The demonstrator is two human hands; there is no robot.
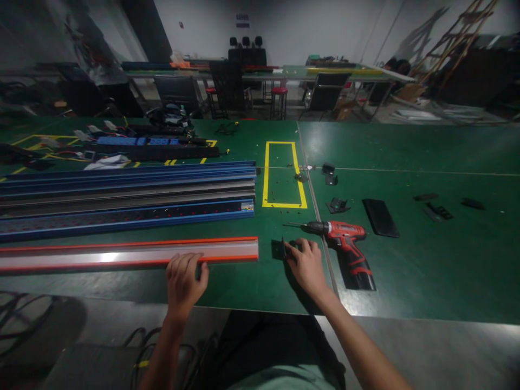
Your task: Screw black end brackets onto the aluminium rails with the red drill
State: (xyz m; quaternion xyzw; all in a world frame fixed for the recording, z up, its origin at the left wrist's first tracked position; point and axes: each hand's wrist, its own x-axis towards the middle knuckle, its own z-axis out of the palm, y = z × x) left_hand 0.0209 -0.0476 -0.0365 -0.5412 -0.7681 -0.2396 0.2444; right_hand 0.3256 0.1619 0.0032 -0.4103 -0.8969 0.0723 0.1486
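Orange rail under the left hand, black cap in the right

Near edge of the green table [426,281]. The left hand [182,279] lay with its fingers bent over the near side of the orange rail [227,252], thumb apart from them; whether it squeezed, I could not tell. The right hand [306,265] pinched a small black cap [284,248] upright on the table, just off the rail's end, not touching it.

Handling, my guess: rail stiff, fairly light for its length, likely to swing or slide if pushed at one end. Bright middle face looked smooth, easily scuffed; best held by both orange edges, a hand well along for balance. Cap looked thin, rigid and very light; fingertips on its flat sides, off the corners, seemed right.

Beside the right hand, a red drill [345,233] lay on its side, bit towards the left. Beyond the orange rail, blue rails [219,213] lay side by side. Farther off, loose black brackets [338,205] lay right of a yellow outline [284,205]. At the back left, a blurred person [103,70] stood.
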